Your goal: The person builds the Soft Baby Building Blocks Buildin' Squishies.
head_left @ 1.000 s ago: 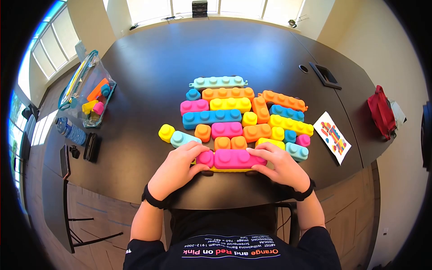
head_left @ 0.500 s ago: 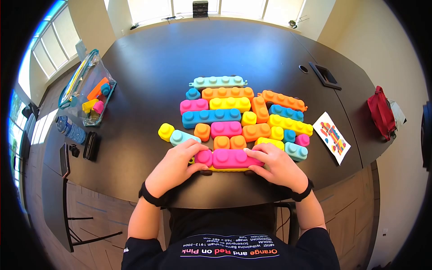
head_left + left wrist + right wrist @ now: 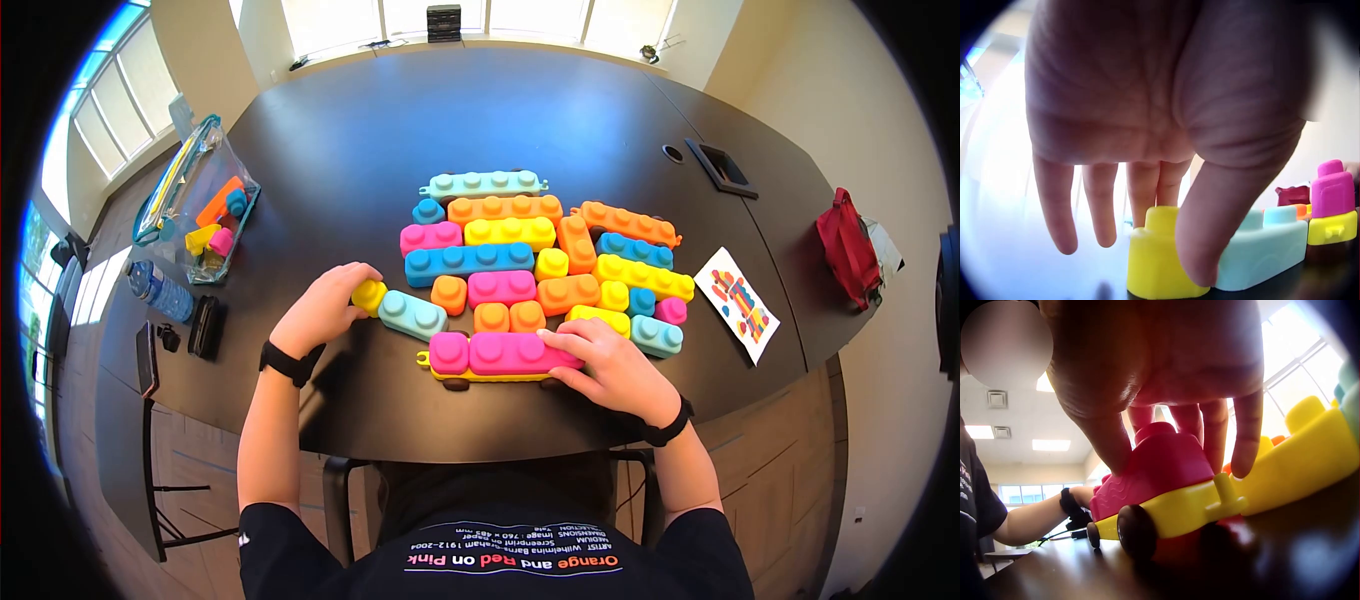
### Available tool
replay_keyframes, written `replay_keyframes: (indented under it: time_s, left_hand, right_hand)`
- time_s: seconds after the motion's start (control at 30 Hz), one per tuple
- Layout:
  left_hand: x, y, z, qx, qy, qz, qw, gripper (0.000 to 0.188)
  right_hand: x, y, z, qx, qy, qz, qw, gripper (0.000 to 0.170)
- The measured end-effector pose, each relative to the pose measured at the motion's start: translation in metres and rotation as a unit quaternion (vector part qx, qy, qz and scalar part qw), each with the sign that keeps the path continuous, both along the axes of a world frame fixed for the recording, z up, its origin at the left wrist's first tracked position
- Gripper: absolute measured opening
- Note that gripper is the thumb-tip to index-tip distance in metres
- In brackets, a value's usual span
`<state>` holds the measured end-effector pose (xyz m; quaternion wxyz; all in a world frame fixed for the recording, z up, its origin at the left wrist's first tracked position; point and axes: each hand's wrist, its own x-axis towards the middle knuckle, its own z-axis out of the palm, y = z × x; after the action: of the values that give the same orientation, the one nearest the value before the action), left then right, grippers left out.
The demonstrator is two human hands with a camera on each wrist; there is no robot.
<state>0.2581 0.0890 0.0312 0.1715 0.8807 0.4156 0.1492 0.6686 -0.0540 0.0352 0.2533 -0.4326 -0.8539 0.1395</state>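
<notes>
My left hand [image 3: 322, 308] is at the small yellow block [image 3: 369, 297]. In the left wrist view its thumb lies along the near side of that block [image 3: 1155, 262], with two fingers behind and the others hanging free. A light blue block [image 3: 413, 314] sits right beside it. My right hand [image 3: 622, 368] grips the right end of a long pink block [image 3: 505, 352], thumb on the near side and fingers over the far side. That block and a small pink block [image 3: 449, 353] sit on a yellow wheeled base [image 3: 1179, 509].
Several orange, blue, yellow and pink blocks [image 3: 470, 260] lie in rows beyond my hands. A printed picture card [image 3: 737, 305] is at the right, with a red bag [image 3: 848, 250] beyond. A clear bag [image 3: 175, 205] of blocks, a water bottle [image 3: 158, 291] and a black case [image 3: 204, 327] stand left.
My left hand has left the small pink block and moved left to the small yellow block. The right hand stays on the long pink block; the wheeled base has shifted slightly left.
</notes>
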Motion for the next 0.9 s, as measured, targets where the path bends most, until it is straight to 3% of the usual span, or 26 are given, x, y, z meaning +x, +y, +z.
replay_keyframes:
  time_s: [0.07,0.17,0.23,0.27,0.37,0.47,0.9]
  left_hand:
    - [0.000,0.000,0.002,-0.014,0.024,-0.002,1.000,0.057]
    - [0.014,-0.016,0.018,0.083,-0.032,0.067,0.994,0.050]
    - [0.042,-0.039,0.035,0.137,-0.135,0.071,0.979,0.046]
    - [0.055,-0.052,0.041,0.151,-0.162,0.030,0.975,0.047]
    - [0.086,-0.081,0.038,0.019,-0.239,-0.037,0.970,0.054]
    - [0.105,-0.098,0.028,-0.016,-0.234,-0.067,0.970,0.057]
    - [0.117,-0.102,0.011,-0.046,-0.246,-0.069,0.966,0.055]
  right_hand:
    - [-0.001,0.000,0.001,0.004,0.003,0.001,1.000,0.047]
    - [-0.001,0.000,0.002,-0.002,-0.002,-0.002,1.000,0.047]
    - [-0.001,0.000,0.002,-0.004,-0.001,-0.002,1.000,0.047]
    - [-0.001,0.000,0.002,-0.006,0.001,-0.001,1.000,0.048]
    - [-0.001,0.000,0.001,-0.011,0.003,0.000,1.000,0.048]
    - [-0.001,0.001,0.001,-0.003,0.004,0.005,1.000,0.048]
    - [-0.002,0.001,0.000,-0.006,0.001,0.004,1.000,0.049]
